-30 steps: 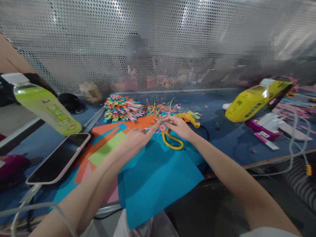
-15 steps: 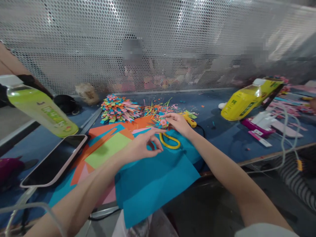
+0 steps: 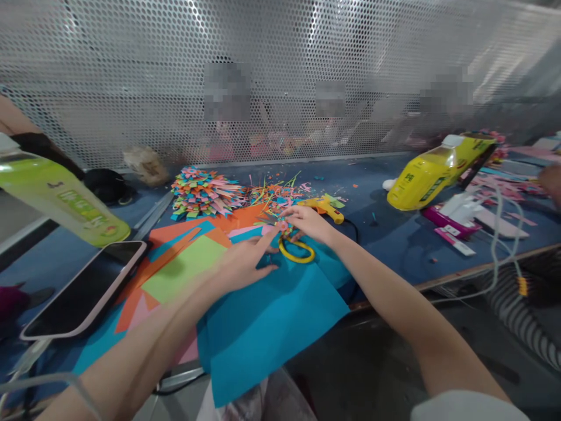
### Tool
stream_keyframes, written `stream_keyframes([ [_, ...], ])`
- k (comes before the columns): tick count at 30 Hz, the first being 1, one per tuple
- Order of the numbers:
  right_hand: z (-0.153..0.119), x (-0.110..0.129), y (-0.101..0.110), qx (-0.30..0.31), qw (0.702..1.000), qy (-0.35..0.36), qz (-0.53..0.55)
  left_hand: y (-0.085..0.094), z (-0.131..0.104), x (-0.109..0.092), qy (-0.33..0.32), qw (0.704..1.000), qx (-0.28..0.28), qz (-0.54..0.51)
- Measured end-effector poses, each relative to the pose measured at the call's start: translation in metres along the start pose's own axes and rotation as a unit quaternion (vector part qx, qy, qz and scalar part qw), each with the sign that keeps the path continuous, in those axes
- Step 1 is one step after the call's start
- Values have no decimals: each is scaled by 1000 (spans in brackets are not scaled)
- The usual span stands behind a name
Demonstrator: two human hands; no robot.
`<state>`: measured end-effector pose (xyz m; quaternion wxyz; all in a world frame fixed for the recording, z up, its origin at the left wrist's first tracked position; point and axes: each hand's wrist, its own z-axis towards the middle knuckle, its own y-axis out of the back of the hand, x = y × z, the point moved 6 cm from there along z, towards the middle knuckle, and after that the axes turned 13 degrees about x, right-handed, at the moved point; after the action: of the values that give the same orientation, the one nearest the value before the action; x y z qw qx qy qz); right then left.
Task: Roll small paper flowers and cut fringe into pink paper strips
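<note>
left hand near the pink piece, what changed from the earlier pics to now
The left hand was at the small round pink piece, drew back toward its own side, and has now reached in again; whether it touches the piece is unclear. The right hand stayed by the piece. The yellow loop and large blue paper sheet look unmoved, apart from the view's slight shift.

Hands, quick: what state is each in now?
Left hand: open, index fingertip by the pink piece.
Right hand: at that piece, grip unclear.
</note>
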<state>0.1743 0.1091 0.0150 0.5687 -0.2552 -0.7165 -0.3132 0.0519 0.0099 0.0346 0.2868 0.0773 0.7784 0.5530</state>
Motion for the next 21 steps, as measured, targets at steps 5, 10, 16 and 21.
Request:
stream_keyframes([
  [5,-1,3,0,-3,1000,16,-26,-4,4,1,-29,997,-1,77],
  [10,1,1,3,-7,997,25,-68,-8,2,-9,-80,986,4,144],
  [16,1,2,4,-16,995,33,-93,-11,1,-15,-102,970,-19,218],
  [21,-1,7,5,-26,991,59,-119,-9,2,-7,-83,973,-28,211],
])
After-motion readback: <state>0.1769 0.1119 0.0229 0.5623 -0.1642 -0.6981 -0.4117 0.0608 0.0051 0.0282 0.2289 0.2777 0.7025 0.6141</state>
